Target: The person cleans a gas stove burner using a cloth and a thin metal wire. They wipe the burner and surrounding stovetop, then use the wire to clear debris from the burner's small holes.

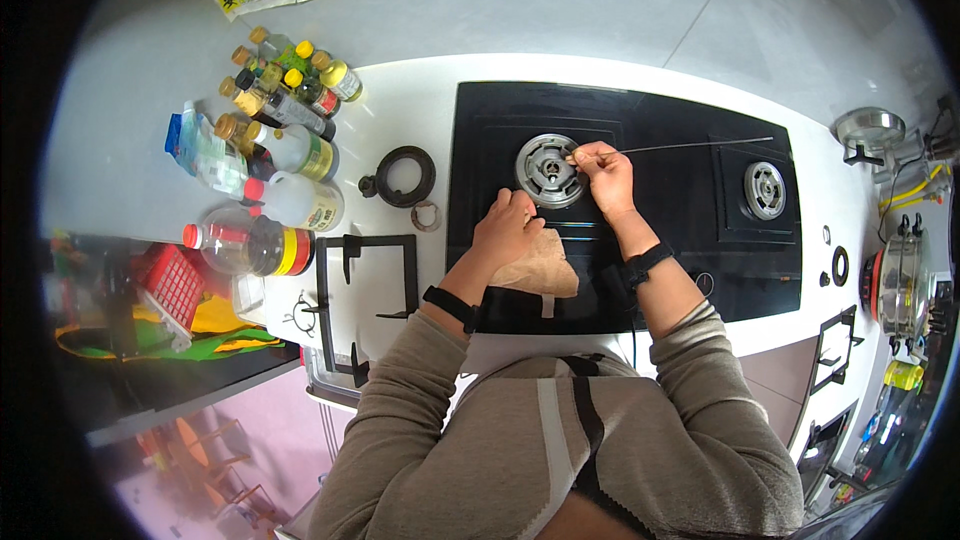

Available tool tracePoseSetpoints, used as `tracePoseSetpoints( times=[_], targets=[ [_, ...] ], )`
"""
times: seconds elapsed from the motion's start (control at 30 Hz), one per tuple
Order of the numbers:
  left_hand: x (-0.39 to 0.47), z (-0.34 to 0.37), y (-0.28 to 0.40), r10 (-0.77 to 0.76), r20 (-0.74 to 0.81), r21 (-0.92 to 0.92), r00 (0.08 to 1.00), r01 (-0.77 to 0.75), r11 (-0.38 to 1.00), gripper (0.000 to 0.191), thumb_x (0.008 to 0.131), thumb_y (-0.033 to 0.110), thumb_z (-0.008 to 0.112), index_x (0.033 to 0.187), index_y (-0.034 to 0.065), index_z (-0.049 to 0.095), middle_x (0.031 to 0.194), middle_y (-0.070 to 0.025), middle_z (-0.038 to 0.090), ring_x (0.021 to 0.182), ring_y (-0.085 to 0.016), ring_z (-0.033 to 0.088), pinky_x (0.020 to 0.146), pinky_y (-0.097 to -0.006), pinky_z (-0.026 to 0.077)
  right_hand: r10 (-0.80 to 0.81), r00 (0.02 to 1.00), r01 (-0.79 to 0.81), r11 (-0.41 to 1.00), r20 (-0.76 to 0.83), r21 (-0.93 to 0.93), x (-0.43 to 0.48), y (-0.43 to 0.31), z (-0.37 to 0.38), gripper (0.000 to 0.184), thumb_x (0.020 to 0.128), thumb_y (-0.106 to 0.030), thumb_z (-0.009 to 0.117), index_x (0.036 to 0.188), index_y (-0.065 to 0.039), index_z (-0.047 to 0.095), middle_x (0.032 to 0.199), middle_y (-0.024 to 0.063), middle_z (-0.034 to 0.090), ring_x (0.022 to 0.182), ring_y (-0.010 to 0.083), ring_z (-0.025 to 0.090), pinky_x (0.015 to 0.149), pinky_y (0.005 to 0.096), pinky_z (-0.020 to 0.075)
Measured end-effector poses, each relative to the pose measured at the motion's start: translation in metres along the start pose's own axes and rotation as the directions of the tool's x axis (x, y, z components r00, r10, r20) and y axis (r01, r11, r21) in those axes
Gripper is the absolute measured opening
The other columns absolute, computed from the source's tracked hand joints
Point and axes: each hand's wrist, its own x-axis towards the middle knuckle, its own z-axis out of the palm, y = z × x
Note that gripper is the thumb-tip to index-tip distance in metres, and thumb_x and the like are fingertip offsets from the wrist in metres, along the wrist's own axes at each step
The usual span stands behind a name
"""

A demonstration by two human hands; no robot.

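My right hand point(606, 172) pinches a long thin rod point(690, 145) near its left end, at the right edge of the metal burner base point(551, 171) on the black glass gas hob point(675, 105). The rod's free part reaches right across the hob. Just below the burner, my left hand point(508, 229) has its fingers curled; what they grip, if anything, is hidden. A crumpled brown paper or cloth piece point(544, 266) lies under and beside that hand. A second burner base point(765, 190) sits at the hob's right side.
Left of the hob are a black burner ring point(405, 176), a smaller ring point(425, 216) and a black pan support point(367, 241). Bottles point(296, 199) crowd the counter's left side. Another pan support point(834, 351), a black ring point(841, 265) and a glass-lidded pot point(900, 285) are at the right.
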Motion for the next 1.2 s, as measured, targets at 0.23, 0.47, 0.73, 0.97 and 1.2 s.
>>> tracePoseSetpoints(
  times=[0.23,0.47,0.73,0.97,1.2],
  targets=[
    [0.0003,-0.0034,0.0037,-0.022,0.039,0.010,0.999,0.022,1.000,0.026,0.090,0.028,0.064,0.103,0.0116,0.048,0.106,-0.0094,0.049,0.103,-0.029,0.058,0.084,-0.0410,0.047,0.010,1.000,-0.010,1.000,0.011,0.001,-0.0020,0.0028,0.0003,0.010,0.093,-0.007,0.063,0.088,0.000,0.068,0.083,0.0043,0.071,0.072,0.0079,0.059,0.070,0.0226,0.0469],
    [0.0006,-0.0038,0.0043,-0.033,0.049,0.019,0.998,0.032,0.999,0.026,0.090,0.028,0.064,0.104,0.0115,0.048,0.107,-0.0094,0.049,0.102,-0.029,0.058,0.083,-0.0404,0.047,0.003,1.000,-0.003,1.000,-0.001,-0.018,-0.0029,0.0047,0.0015,0.009,0.093,-0.006,0.063,0.089,0.001,0.068,0.084,0.0044,0.071,0.073,0.0081,0.060,0.070,0.0224,0.0472],
    [0.0005,-0.0016,0.0025,-0.002,0.016,0.014,1.000,0.002,1.000,0.027,0.089,0.028,0.064,0.103,0.0118,0.049,0.106,-0.0090,0.049,0.102,-0.030,0.058,0.082,-0.0417,0.048,-0.010,1.000,0.010,1.000,0.015,-0.006,-0.0040,0.0064,0.0002,0.009,0.094,-0.005,0.062,0.091,0.000,0.068,0.086,0.0050,0.071,0.074,0.0080,0.061,0.071,0.0222,0.0478],
    [-0.0003,-0.0014,-0.0001,0.013,0.001,-0.010,1.000,-0.013,1.000,0.026,0.089,0.029,0.064,0.102,0.0121,0.048,0.105,-0.0089,0.049,0.103,-0.031,0.057,0.082,-0.0426,0.048,-0.017,1.000,0.017,1.000,-0.020,-0.006,-0.0065,0.0091,0.0026,0.008,0.093,-0.006,0.063,0.091,0.000,0.068,0.086,0.0044,0.072,0.075,0.0080,0.062,0.072,0.0224,0.0483],
    [0.0006,-0.0014,0.0003,0.006,0.013,-0.024,1.000,-0.005,1.000,0.027,0.088,0.029,0.064,0.102,0.0121,0.048,0.106,-0.0093,0.049,0.104,-0.031,0.057,0.083,-0.0426,0.047,-0.008,0.999,0.014,0.995,-0.053,0.096,-0.0062,0.0085,0.0023,0.008,0.091,-0.004,0.064,0.090,0.002,0.070,0.084,0.0041,0.071,0.076,0.0078,0.063,0.073,0.0217,0.0489]
  ],
)
